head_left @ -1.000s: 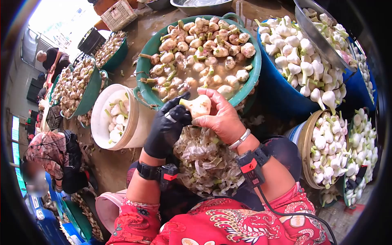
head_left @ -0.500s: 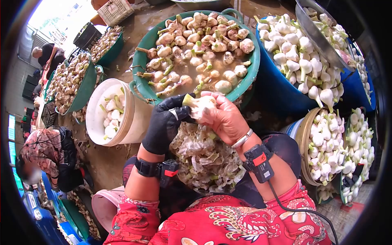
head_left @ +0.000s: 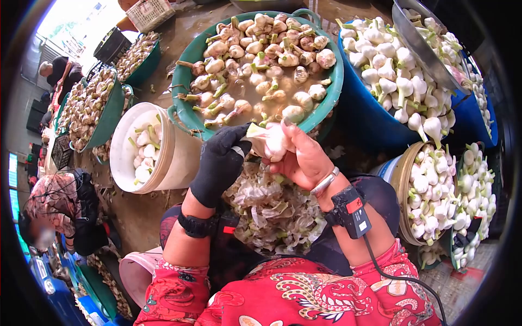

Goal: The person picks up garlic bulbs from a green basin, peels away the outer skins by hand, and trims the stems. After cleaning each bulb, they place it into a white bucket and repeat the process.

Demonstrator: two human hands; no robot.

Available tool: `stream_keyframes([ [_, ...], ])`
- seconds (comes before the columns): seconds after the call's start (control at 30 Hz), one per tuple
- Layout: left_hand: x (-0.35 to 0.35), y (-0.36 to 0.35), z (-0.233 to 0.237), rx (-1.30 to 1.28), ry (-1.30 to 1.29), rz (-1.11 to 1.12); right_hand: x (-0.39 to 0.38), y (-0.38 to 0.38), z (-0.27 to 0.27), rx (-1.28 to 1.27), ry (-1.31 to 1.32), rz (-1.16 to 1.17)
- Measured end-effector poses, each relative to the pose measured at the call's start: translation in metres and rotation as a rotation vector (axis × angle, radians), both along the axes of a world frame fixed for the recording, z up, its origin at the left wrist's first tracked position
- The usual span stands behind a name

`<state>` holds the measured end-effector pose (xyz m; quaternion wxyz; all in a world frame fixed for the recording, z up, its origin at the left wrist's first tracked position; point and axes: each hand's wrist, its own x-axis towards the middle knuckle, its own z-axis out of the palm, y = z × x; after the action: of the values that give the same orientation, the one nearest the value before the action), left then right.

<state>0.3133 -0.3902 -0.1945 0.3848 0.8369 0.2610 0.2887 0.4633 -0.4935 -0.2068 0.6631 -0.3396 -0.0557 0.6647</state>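
Observation:
Between both hands is a pale garlic bulb (head_left: 276,143) with a short green-white stem pointing left. My left hand (head_left: 222,165), in a black glove, is closed at the stem end. A small pale, shiny band shows at its fingers; I cannot make out whether it is a ring or a tool. My bare right hand (head_left: 309,163) grips the round side of the bulb with thumb and fingers. Under the hands, a heap of papery garlic peelings (head_left: 274,212) lies in my lap. Just beyond, unpeeled garlic bulbs (head_left: 261,38) float in cloudy water in a green tub (head_left: 184,70).
At left stands a white bucket (head_left: 179,157) with some cleaned bulbs. A blue barrel (head_left: 361,117) and a tan-rimmed bucket (head_left: 405,201) heaped with white garlic are on the right. A pink bucket (head_left: 136,271) sits lower left. Another person (head_left: 60,206) bends over at far left.
The bulb has turned and shifted slightly right, with more of its stem showing. My right fingers have moved lower around it. The view has shifted slightly.

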Motion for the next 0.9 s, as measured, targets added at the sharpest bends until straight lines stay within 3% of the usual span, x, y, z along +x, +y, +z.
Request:
stream_keyframes([
  [0.03, 0.0, -0.001, -0.002, -0.107, -0.035, 0.025, -0.002, 0.0, 0.0, 0.0, -0.001, -0.002],
  [0.07, 0.0, -0.001, -0.003, -0.214, -0.07, 0.051, -0.006, 0.0, -0.001, 0.094, -0.22, -0.061],
  [0.13, 0.0, -0.002, 0.002, -0.157, -0.039, 0.034, -0.011, 0.002, -0.005, 0.219, -0.634, -0.145],
  [0.17, 0.0, -0.002, 0.005, -0.1, -0.008, 0.018, -0.011, 0.001, -0.005, 0.216, -0.634, -0.146],
  [0.27, -0.004, 0.0, 0.005, 0.047, 0.053, -0.01, 0.002, 0.0, -0.009, 0.062, -0.306, 0.115],
  [0.3, -0.005, 0.0, 0.004, 0.045, 0.054, -0.01, 0.0, 0.0, -0.007, 0.06, -0.305, 0.115],
  [0.37, -0.005, 0.0, 0.0, 0.081, 0.04, -0.018, -0.005, 0.0, -0.002, -0.022, 0.06, -0.002],
  [0.43, -0.013, 0.014, -0.002, -0.215, -0.004, 0.068, 0.015, -0.004, 0.003, 0.162, 0.218, -0.031],
  [0.47, -0.018, 0.016, 0.0, -0.408, -0.132, 0.102, 0.023, -0.002, 0.003, 0.148, 0.133, -0.062],
  [0.5, -0.018, 0.013, 0.005, -0.404, -0.124, 0.092, 0.026, 0.0, 0.002, 0.137, 0.054, -0.1],
  [0.57, -0.009, 0.005, 0.011, -0.833, -0.3, -0.03, 0.02, 0.001, 0.001, 0.215, -0.018, -0.067],
  [0.7, 0.004, -0.006, 0.013, -0.931, -0.406, -0.134, 0.001, 0.003, 0.001, 0.201, -0.2, -0.091],
  [0.77, 0.004, -0.007, 0.012, -0.899, -0.416, -0.085, 0.001, 0.004, 0.001, 0.205, -0.273, -0.118],
  [0.83, 0.0, -0.004, 0.008, -0.959, -0.318, -0.102, 0.005, 0.002, -0.002, 0.135, -0.649, 0.031],
  [0.9, -0.001, -0.006, 0.008, -0.962, -0.332, -0.073, 0.007, 0.003, -0.001, 0.119, -0.74, 0.023],
])
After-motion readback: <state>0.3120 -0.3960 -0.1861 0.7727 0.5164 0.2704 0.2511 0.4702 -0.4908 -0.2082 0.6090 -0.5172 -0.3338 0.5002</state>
